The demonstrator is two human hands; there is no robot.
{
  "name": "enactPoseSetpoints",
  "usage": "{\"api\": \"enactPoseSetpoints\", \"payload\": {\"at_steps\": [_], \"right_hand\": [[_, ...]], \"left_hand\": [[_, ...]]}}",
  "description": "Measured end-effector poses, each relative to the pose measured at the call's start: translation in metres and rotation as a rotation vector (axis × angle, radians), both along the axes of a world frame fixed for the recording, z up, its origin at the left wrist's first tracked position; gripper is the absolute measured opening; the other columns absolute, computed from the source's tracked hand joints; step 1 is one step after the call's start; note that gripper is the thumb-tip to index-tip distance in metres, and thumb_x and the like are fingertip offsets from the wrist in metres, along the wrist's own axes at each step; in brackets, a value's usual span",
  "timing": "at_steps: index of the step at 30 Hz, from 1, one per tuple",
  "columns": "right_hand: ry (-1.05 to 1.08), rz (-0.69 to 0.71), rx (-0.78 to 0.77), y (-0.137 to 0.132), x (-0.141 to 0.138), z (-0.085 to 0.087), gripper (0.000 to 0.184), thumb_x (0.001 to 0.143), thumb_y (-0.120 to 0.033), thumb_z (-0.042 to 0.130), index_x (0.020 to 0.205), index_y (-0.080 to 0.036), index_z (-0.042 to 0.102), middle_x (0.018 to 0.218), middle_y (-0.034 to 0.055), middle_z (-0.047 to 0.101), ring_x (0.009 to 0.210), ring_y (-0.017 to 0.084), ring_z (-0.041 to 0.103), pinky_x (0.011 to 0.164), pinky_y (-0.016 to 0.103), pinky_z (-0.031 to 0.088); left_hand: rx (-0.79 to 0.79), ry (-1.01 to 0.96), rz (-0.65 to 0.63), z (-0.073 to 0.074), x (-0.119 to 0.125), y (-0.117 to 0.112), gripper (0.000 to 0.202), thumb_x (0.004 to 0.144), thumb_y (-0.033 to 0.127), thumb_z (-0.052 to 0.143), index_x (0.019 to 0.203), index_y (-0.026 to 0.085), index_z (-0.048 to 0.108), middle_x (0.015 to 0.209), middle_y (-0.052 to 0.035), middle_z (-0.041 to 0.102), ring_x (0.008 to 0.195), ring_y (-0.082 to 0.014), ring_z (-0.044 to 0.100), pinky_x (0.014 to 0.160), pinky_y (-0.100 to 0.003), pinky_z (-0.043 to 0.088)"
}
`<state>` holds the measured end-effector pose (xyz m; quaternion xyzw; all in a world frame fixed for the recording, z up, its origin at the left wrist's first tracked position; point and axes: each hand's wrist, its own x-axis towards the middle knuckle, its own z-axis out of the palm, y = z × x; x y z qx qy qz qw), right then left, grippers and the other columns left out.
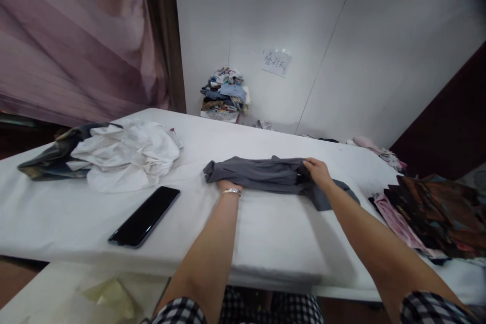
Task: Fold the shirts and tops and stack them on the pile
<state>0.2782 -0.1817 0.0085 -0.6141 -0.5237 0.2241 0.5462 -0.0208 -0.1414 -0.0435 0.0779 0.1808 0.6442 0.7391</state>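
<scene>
A grey garment (261, 174) lies partly folded in a long strip on the white table (273, 233), in front of me. My left hand (229, 186) is tucked under its near edge, fingers hidden by the cloth, a bracelet on the wrist. My right hand (317, 171) rests on the garment's right end with fingers closed on the grey fabric.
A black phone (145, 215) lies on the table to the left. Behind it sits a heap of white and dark cloth (114, 154). Patterned dark fabrics (436, 215) lie at the right edge. A pile of folded clothes (226, 93) stands by the far wall.
</scene>
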Motion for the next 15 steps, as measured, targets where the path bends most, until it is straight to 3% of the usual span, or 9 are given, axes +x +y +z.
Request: {"api": "enactPoseSetpoints", "payload": {"at_steps": [3,5,10,13,15], "right_hand": [[0.148,-0.152,0.146,0.002,0.015,0.017,0.029,0.064,-0.044,0.064,0.075,-0.018,0.065,0.063,-0.0016,0.064,0.062,0.015,0.056,0.063,0.029,0.046],[0.148,-0.177,0.202,0.01,0.022,0.034,0.029,0.064,-0.043,0.065,0.076,-0.017,0.066,0.064,-0.0015,0.063,0.062,0.015,0.056,0.063,0.028,0.046],[0.019,-0.187,0.207,0.061,0.018,0.092,0.029,0.07,-0.04,0.064,0.078,-0.013,0.068,0.071,0.0031,0.066,0.076,0.02,0.061,0.077,0.037,0.05],[-0.062,-0.032,0.353,0.094,0.001,0.12,0.038,0.077,-0.042,0.06,0.104,-0.015,0.066,0.101,0.0069,0.069,0.102,0.021,0.06,0.094,0.041,0.045],[-0.135,0.096,0.355,0.105,-0.012,0.125,0.048,0.077,-0.041,0.063,0.119,-0.02,0.059,0.122,0.0069,0.062,0.117,0.02,0.053,0.103,0.043,0.038]], "left_hand": [[-0.03,-0.028,0.109,0.005,-0.001,-0.002,0.066,0.09,0.061,0.011,0.11,0.027,0.064,0.129,-0.0034,0.059,0.131,-0.0209,0.041,0.112,-0.042,0.024],[-0.039,-0.042,0.15,0.008,-0.001,-0.003,0.064,0.09,0.063,0.015,0.111,0.027,0.064,0.129,-0.0037,0.059,0.13,-0.0214,0.042,0.111,-0.044,0.024],[0.063,-0.078,0.134,0.009,-0.004,0.001,0.064,0.084,0.071,0.024,0.107,0.026,0.064,0.125,-0.0041,0.061,0.126,-0.0258,0.045,0.109,-0.051,0.026],[0.113,-0.062,0.184,0.011,-0.011,0.003,0.061,0.089,0.064,0.019,0.102,0.025,0.064,0.12,-0.0044,0.064,0.125,-0.0242,0.045,0.109,-0.05,0.029],[0.041,-0.036,0.239,0.013,-0.016,0.003,0.059,0.093,0.057,0.014,0.103,0.026,0.064,0.121,-0.003,0.063,0.128,-0.0222,0.043,0.11,-0.049,0.028]]}}
